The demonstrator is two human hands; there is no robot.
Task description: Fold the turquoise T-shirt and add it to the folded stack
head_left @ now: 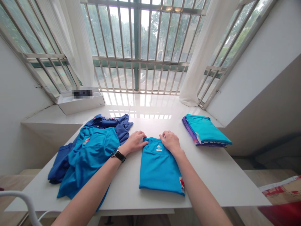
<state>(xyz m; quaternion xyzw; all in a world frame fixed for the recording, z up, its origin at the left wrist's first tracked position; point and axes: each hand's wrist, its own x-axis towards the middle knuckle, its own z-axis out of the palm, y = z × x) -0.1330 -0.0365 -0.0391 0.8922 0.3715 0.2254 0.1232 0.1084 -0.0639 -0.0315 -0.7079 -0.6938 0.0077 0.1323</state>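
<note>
A folded blue T-shirt (160, 169) lies flat on the white table in front of me, its collar toward the window and a white print below the neckline. My left hand (136, 142), with a black-strapped watch on the wrist, is closed on the shirt's far left corner between thumb and fingers. At the far right corner, my right hand (170, 141) has its fingers curled over the fabric; its thumb is mostly hidden. Left of my hands, a loose blue T-shirt (94, 157) lies rumpled over a navy polo shirt (124, 127).
A stack of folded shirts (207, 128), turquoise on top and purple beneath, sits at the table's right. On the windowsill stands a white open box (82, 105). White curtains (192, 91) hang before the barred window. A white curved tube (21, 196) shows at lower left.
</note>
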